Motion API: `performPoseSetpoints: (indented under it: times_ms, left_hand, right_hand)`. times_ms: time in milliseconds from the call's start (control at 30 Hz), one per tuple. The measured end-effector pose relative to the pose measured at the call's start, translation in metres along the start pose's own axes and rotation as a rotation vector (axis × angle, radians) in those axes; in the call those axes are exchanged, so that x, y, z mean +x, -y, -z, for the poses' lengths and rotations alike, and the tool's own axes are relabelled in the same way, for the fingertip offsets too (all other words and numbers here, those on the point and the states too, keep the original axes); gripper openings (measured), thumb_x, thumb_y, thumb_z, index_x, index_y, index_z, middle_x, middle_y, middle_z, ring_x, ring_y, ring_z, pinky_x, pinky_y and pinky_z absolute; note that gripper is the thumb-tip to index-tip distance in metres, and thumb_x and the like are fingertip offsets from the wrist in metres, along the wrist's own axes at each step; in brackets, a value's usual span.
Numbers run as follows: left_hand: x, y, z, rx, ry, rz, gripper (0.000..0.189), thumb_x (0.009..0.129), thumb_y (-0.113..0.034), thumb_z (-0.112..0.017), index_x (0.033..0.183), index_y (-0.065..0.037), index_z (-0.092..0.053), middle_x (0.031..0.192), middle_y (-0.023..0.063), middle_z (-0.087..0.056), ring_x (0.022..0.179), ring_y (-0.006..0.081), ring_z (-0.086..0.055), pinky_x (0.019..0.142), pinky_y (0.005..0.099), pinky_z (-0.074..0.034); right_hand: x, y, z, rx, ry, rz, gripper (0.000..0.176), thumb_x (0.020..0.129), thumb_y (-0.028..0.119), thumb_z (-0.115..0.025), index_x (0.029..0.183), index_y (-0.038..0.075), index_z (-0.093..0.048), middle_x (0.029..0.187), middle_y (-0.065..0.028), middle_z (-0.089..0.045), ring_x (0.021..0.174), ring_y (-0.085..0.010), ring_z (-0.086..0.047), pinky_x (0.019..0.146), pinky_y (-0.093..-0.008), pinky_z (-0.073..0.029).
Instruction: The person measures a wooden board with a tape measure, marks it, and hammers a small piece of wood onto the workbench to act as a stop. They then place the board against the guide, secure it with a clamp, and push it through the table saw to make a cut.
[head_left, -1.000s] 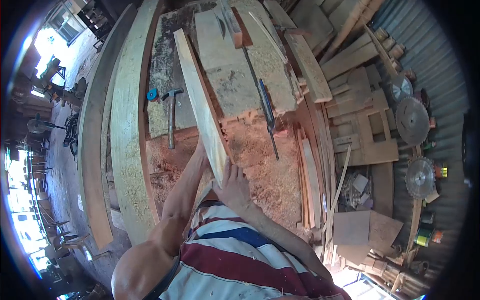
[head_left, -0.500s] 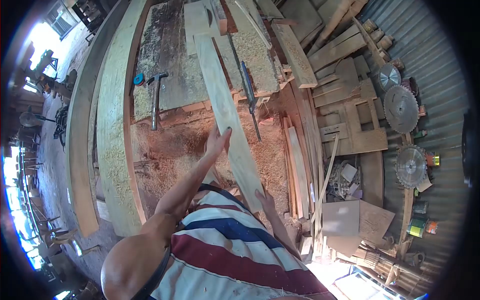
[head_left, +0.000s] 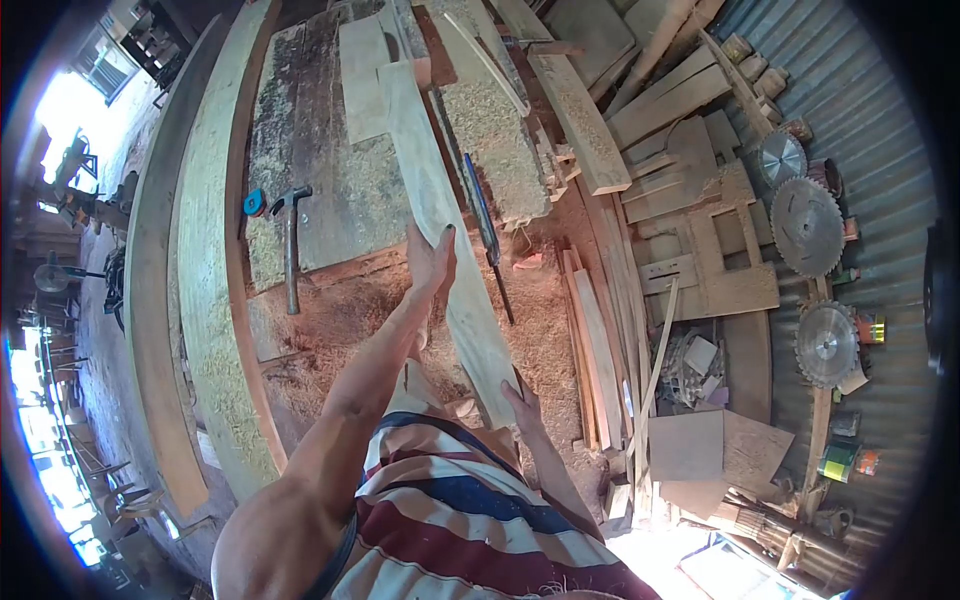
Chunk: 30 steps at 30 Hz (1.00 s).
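Note:
A long pale wooden board (head_left: 474, 310) slants from the workbench (head_left: 340, 190) toward my body. My left hand (head_left: 432, 262) wraps around its left edge near mid-length, thumb on top. My right hand (head_left: 522, 404) grips the near end from the right side, thumb on the upper face and the other fingers mostly hidden. The far end lies over the bench, beside a flat wood piece (head_left: 366, 85). Left of the board, a claw hammer (head_left: 292, 245) and a blue tape measure (head_left: 255, 203) rest on the bench. A long dark tool with a blue part (head_left: 484, 220) lies to the right.
Long thick planks (head_left: 215, 260) run along the left, dusted with shavings. Sawdust (head_left: 340, 340) covers the ground below the bench. Wood strips (head_left: 592, 345) stand at the right, and circular saw blades (head_left: 808, 227) hang by the corrugated metal wall (head_left: 880, 180).
The view has shifted, so the bench and hammer appear lower and farther left. The board has slid forward over the bench, with both hands still gripping it; my left arm reaches farther out.

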<state>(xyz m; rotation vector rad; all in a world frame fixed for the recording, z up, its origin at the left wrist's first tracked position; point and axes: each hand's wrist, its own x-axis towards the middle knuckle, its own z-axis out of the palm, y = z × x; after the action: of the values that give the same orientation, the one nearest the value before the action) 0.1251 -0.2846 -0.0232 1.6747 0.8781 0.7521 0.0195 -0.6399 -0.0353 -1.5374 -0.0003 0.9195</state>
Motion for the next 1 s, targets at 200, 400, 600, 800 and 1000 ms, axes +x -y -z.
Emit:
performPoseSetpoints:
  times_ms: [200,400,600,800,1000]
  left_hand:
    - [0.018,-0.004,0.003,0.158,-0.002,-0.084,0.066,0.094,-0.037,-0.075,0.142,0.0,-0.048,0.128,0.0265,-0.061,0.12,0.0489,-0.062,0.099,0.0545,-0.049]
    - [0.032,0.019,0.003,0.237,0.039,-0.115,0.07,0.094,-0.039,-0.073,0.145,0.002,-0.046,0.13,0.0285,-0.054,0.124,0.0506,-0.051,0.106,0.0592,-0.04]
    - [0.043,0.012,0.003,0.209,0.031,-0.095,0.074,0.094,-0.036,-0.073,0.15,0.001,-0.043,0.133,0.028,-0.054,0.126,0.0503,-0.049,0.109,0.0592,-0.037]
    - [0.061,0.018,0.004,0.217,0.048,-0.11,0.076,0.094,-0.033,-0.074,0.153,0.001,-0.041,0.14,0.0291,-0.053,0.131,0.0503,-0.047,0.112,0.0583,-0.036]
    - [0.074,0.014,0.003,0.204,0.048,-0.079,0.074,0.094,-0.034,-0.073,0.152,0.0,-0.042,0.139,0.0275,-0.054,0.13,0.0498,-0.047,0.112,0.0585,-0.036]
  right_hand:
    - [0.012,0.01,-0.004,-0.018,-0.001,-0.063,0.072,0.104,0.037,-0.071,0.163,0.004,-0.044,0.155,-0.0131,-0.058,0.141,-0.0202,-0.054,0.118,-0.0337,-0.041]
    - [0.01,0.034,-0.013,0.091,0.006,-0.1,0.071,0.104,0.035,-0.072,0.162,0.004,-0.045,0.152,-0.011,-0.059,0.138,-0.0189,-0.055,0.116,-0.0334,-0.043]
    - [0.025,0.03,-0.018,0.073,-0.011,-0.082,0.067,0.104,0.03,-0.072,0.161,0.004,-0.046,0.15,-0.0109,-0.06,0.135,-0.0182,-0.056,0.114,-0.0332,-0.044]
    - [0.034,0.035,-0.025,0.143,-0.012,-0.126,0.068,0.102,0.029,-0.073,0.161,0.005,-0.047,0.15,-0.0108,-0.06,0.136,-0.02,-0.056,0.115,-0.0349,-0.044]
    - [0.047,0.044,-0.032,0.148,-0.037,-0.153,0.07,0.101,0.031,-0.075,0.161,0.006,-0.047,0.15,-0.0116,-0.06,0.137,-0.0211,-0.056,0.116,-0.0369,-0.044]
